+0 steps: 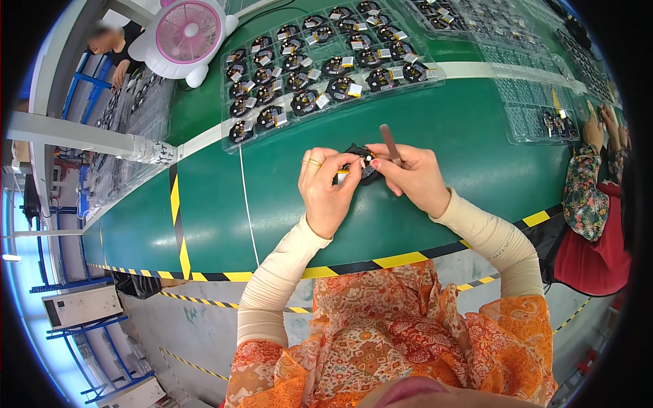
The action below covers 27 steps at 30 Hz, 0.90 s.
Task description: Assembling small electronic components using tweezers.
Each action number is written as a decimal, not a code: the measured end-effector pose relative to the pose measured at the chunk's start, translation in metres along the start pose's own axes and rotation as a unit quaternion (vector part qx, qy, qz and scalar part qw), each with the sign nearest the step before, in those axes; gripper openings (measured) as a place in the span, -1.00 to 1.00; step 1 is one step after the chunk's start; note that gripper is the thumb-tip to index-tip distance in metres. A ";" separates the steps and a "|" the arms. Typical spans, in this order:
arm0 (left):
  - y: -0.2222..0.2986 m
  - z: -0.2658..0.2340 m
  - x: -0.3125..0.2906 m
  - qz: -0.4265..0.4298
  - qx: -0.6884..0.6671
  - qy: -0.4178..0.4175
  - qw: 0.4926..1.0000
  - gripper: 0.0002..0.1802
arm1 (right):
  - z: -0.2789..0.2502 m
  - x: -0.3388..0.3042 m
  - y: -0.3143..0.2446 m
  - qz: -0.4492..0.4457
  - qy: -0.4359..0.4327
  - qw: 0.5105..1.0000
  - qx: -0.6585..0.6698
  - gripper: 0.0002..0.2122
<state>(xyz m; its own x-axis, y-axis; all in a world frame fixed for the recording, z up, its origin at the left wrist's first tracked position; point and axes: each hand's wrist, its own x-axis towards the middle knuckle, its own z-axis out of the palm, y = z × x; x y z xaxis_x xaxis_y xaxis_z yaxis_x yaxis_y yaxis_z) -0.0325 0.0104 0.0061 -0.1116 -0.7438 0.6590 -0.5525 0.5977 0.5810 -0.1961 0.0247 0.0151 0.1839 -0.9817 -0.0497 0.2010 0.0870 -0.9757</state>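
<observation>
A small black round electronic assembly (369,175) is between my two hands over the green table mat. My left hand (326,187) is closed on its left side, thumb and forefinger pinched near a small white piece at its top. A yellow-edged part, like the batteries on the tray, shows under those fingers. My right hand (416,178) holds a flat brown strip-like tool (388,141), its upper end sticking up past the knuckles. The right thumb and forefinger meet at the assembly's upper right. What exactly the fingertips pinch there is too small to make out.
Beyond my hands lies a clear plastic tray (289,126) with rows of similar black assemblies. More trays (527,122) stand at the right, beside a co-worker's hands (598,126). A pink and white fan (187,34) is at the far left. Striped tape (401,260) marks the table's front edge.
</observation>
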 end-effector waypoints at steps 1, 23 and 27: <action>0.000 0.000 0.000 0.000 0.000 -0.001 1.000 -0.83 | 0.000 -0.001 0.000 -0.001 -0.010 1.000 -0.006 -0.76; 0.005 -0.001 0.002 0.016 0.020 0.002 1.000 -0.81 | -0.003 0.001 0.000 -0.049 -0.008 0.997 -0.061 -0.79; 0.004 -0.001 0.001 0.015 0.022 0.001 1.000 -0.81 | -0.003 0.000 -0.002 -0.020 -0.013 0.999 -0.041 -0.79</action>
<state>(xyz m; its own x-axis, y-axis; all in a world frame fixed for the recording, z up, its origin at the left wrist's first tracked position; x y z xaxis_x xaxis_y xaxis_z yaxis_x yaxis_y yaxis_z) -0.0346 0.0122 0.0096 -0.1268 -0.7245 0.6775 -0.5846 0.6064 0.5390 -0.1992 0.0238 0.0165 0.2021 -0.9793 -0.0067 0.1290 0.0334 -0.9911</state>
